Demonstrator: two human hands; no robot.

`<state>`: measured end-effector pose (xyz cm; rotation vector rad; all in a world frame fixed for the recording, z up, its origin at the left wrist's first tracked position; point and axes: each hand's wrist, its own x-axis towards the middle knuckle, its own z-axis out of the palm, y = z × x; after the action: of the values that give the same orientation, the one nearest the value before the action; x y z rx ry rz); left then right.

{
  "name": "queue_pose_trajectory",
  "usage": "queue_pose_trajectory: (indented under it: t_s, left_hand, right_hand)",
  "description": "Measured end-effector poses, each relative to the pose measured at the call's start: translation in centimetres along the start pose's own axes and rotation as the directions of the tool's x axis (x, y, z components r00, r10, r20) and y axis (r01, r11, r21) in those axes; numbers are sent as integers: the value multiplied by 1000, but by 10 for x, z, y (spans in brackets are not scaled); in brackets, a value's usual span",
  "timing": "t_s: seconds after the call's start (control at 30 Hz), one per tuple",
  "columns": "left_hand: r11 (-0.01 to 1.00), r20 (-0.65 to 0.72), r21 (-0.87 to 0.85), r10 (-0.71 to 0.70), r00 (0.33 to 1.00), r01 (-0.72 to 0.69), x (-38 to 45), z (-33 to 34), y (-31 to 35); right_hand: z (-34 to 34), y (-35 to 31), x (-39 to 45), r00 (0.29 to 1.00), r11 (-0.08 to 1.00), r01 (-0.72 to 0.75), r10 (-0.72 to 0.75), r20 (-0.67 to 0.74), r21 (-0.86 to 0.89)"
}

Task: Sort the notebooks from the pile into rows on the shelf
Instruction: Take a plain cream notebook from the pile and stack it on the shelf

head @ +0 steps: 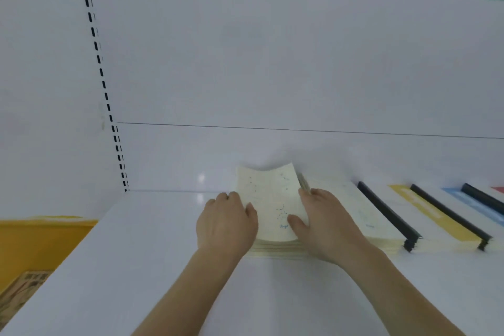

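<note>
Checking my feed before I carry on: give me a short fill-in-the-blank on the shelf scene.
1. Both hands hold the ____-coloured notebook stack.
2. The left hand is at the stack's ____ edge.
3. The yellow notebook lies to the ____ of the right hand.
4. The notebooks' spines are ____.

Missing words: cream; left; right; black

L hand (226, 222) palm-down, fingers curled | R hand (323, 222) same
</note>
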<state>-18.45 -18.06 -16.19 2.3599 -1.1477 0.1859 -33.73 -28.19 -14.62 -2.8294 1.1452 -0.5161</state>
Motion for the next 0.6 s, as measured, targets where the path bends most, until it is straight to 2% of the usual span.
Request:
queue_pose_trajectory:
  t_s: [0.13,0.23,0.37,0.47,0.6]
  left_hand:
    - [994,37,-107,-19,999,23,3,7,4]
    - [990,100,-130,72,992,-59,-3,1,-3]
    - [974,387,-156,214,897,-165,-7,-14,-24]
    - [966,429,-73,254,867,-247,1,-17,-31]
    - [970,473,-102,244,847,-223,10,-21,-29]
  right_hand:
    - [18,16,6,996,989,81,-76,42,-125]
    - [20,25,9,991,979,133,-128,43,-156]
    - [8,35,10,955,957,237,-198,220,-166]
    - [-1,40,13,934,945,260,-194,301,-200]
    - [-3,39,21,931,968,215,-163,328,-132]
